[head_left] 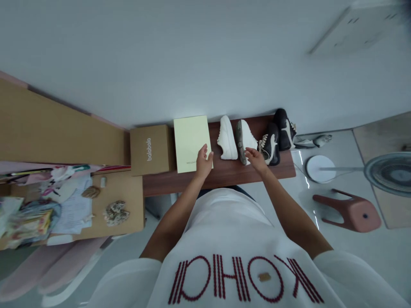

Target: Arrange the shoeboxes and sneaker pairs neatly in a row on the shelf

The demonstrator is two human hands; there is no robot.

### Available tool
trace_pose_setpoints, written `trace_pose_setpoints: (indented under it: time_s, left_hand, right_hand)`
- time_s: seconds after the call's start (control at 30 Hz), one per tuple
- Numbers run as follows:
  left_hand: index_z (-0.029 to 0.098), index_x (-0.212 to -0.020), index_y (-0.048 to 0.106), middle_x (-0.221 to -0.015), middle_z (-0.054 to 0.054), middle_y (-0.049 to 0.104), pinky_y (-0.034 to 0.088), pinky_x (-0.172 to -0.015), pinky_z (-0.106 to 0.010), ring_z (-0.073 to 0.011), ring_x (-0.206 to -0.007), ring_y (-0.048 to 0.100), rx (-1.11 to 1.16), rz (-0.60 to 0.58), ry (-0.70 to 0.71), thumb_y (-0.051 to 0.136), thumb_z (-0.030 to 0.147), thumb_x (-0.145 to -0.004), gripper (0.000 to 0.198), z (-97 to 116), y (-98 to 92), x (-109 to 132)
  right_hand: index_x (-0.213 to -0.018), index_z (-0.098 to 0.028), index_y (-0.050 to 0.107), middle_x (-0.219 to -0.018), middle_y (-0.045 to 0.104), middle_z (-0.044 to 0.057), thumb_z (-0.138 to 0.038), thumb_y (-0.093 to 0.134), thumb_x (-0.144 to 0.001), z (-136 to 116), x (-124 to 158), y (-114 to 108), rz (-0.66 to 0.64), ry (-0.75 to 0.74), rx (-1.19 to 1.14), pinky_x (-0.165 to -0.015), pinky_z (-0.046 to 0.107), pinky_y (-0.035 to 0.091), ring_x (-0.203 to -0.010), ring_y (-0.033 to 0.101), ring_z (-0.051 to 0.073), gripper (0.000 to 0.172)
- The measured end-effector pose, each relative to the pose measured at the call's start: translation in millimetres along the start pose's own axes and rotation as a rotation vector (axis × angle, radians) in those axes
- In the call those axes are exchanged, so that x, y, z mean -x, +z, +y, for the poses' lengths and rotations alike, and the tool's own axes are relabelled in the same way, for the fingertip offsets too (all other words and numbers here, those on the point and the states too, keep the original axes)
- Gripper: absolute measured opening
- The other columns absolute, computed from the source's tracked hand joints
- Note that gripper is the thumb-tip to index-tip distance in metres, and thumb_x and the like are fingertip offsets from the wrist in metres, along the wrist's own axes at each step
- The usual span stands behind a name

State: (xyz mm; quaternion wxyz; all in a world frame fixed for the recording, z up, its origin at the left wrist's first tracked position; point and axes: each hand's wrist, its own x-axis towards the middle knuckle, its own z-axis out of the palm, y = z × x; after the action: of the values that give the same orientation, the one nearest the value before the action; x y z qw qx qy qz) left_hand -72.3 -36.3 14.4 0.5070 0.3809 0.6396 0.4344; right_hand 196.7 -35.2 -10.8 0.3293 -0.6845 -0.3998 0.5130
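Your left hand (203, 162) is spread, thumb apart from the fingers, at the near right corner of the pale-yellow box (191, 139). Your right hand (256, 160) has bent fingers at the near end of the white sneaker (248, 136) with the visible gray sole; you cannot tell whether it pinches the shoe. Both items rest on the dark-brown wooden table (224, 174), beside black-and-white sneakers (273, 145).

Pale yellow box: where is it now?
Head view, just left of centre: the pale yellow box sits on the bench between the balabala box and white shoes, left hand by its near right corner.
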Motion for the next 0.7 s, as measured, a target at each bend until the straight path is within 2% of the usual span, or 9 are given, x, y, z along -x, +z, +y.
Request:
trace_pose_setpoints:
  time_s: [0.13,0.3,0.4,0.47,0.6,0.7]
  left_hand:
    - [0.02,-0.147,0.056,-0.161,-0.016,0.049,0.038,-0.123,-0.042,-0.0305,-0.148,0.048,0.008,-0.091,-0.092,0.076,0.023,-0.088,0.063,-15.1,47.7,1.9]
    - [0.016,-0.144,0.058,-0.159,-0.02,0.049,0.032,-0.126,-0.043,-0.0341,-0.151,0.044,-0.114,-0.039,-0.169,0.084,0.014,-0.075,0.074,-31.4,80.6,-4.5]
    - [0.014,-0.138,0.061,-0.156,-0.021,0.054,0.029,-0.126,-0.04,-0.0346,-0.15,0.045,-0.145,0.009,-0.201,0.086,0.009,-0.067,0.075,-35.0,91.8,-10.5]
    - [0.012,-0.133,0.063,-0.151,-0.023,0.058,0.033,-0.123,-0.04,-0.0359,-0.147,0.048,-0.164,0.034,-0.227,0.086,0.007,-0.064,0.073,-35.9,97.2,-14.5]
    - [0.011,-0.119,0.067,-0.135,-0.024,0.068,0.043,-0.112,-0.04,-0.0381,-0.135,0.06,-0.241,0.001,-0.298,0.087,0.01,-0.064,0.059,-36.5,100.4,-20.6]
    - [0.013,-0.109,0.069,-0.13,-0.021,0.072,0.045,-0.108,-0.04,-0.0374,-0.128,0.063,-0.289,-0.025,-0.327,0.089,0.015,-0.064,0.049,-36.2,96.7,-22.1]
  right_hand:
    - [-0.119,-0.016,0.07,-0.126,0.074,0.019,-0.036,0.068,-0.086,8.1,-5.2,-41.5,0.098,0.0,0.185,-0.11,0.051,0.051,-0.115,0.069,0.032,0.039]
    - [-0.126,-0.018,0.067,-0.135,0.07,0.016,-0.027,0.076,-0.072,23.5,-13.9,-59.9,0.02,0.03,0.314,-0.115,0.058,0.046,-0.125,0.065,0.035,0.056]
    - [-0.129,-0.019,0.065,-0.138,0.068,0.015,-0.026,0.081,-0.066,30.4,-20.6,-57.7,-0.052,0.012,0.397,-0.119,0.057,0.042,-0.131,0.061,0.036,0.065]
    - [-0.127,-0.018,0.064,-0.137,0.068,0.016,-0.028,0.082,-0.066,31.8,-24.5,-53.4,-0.088,0.004,0.472,-0.118,0.056,0.042,-0.131,0.06,0.036,0.064]
    - [-0.114,-0.018,0.064,-0.124,0.071,0.017,-0.031,0.082,-0.071,28.3,-28.9,-46.0,-0.126,0.041,0.639,-0.107,0.051,0.048,-0.122,0.065,0.036,0.049]
    - [-0.105,-0.019,0.063,-0.11,0.073,0.015,-0.033,0.082,-0.074,23.4,-28.6,-45.1,-0.152,0.049,0.731,-0.098,0.044,0.052,-0.112,0.068,0.034,0.039]
